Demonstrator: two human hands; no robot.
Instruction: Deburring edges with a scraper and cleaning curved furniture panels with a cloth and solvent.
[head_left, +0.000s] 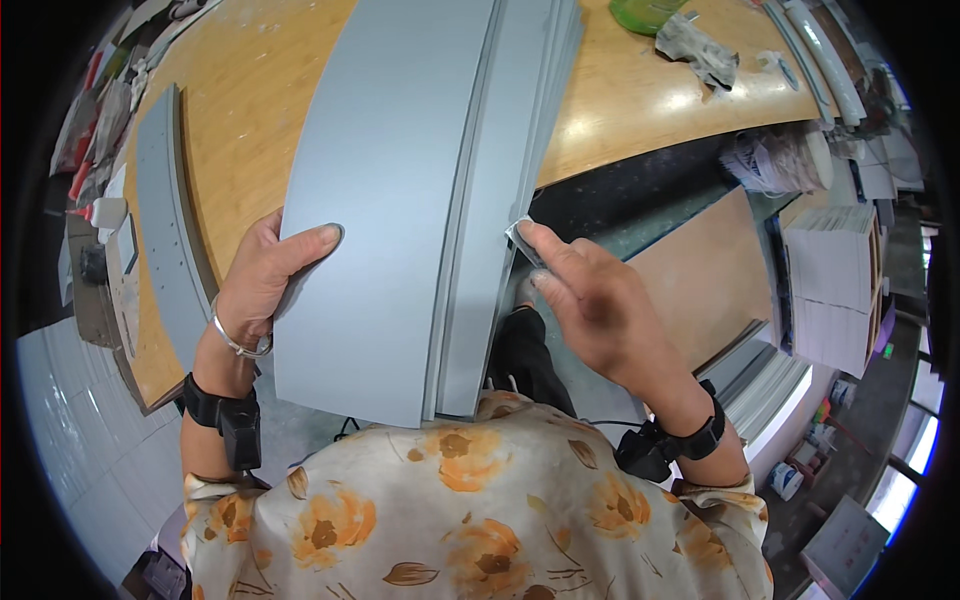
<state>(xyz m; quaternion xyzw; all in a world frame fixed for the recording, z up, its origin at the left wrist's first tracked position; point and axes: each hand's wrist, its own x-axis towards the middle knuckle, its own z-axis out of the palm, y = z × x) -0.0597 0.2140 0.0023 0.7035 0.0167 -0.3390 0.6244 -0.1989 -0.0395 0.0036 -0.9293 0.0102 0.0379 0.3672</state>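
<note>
A long grey panel (400,200) with a folded lip along its right side runs from the wooden workbench (250,90) toward my body. My left hand (265,285) grips the panel's left edge near its close end, thumb on top. My right hand (590,300) is at the panel's right edge, pinching a small grey scrap (520,235) against that edge between thumb and fingers. Both wrists wear black straps; the left also has a silver bangle.
A narrow grey strip with holes (165,230) lies along the bench's left edge. A crumpled grey rag (700,50) and a green dish (640,12) sit at the bench's far right. Stacked white sheets (830,280) and more grey panels (770,375) stand to the right.
</note>
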